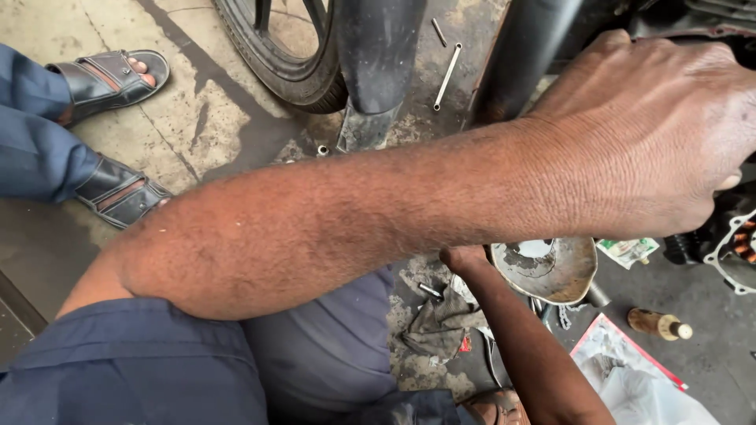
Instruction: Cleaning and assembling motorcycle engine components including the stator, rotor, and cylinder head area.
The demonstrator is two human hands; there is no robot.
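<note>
Two arms crossed: left hand (661, 134) stretched across, fingers curled on dark engine part (728, 244), grip unclear; right hand (465, 258) hidden behind forearm.

Dark blue short sleeves, grey-blue trousers, apparently; bare forearms.

The floor (197, 118) is pale grey concrete, streaked and blotched with dark oil stains. The tyre (276, 71) is black. The sandals (110, 75) are black leather, beside dark blue trousers (31, 149). A sleeve (134, 362) is navy blue. The metal bowl (547, 271) is dull silver with grimy patches. The rag (437, 327) is grey-brown. The small bottle (657, 323) is amber with a white cap. The paper sheet (630, 370) is white, edged in red.
</note>
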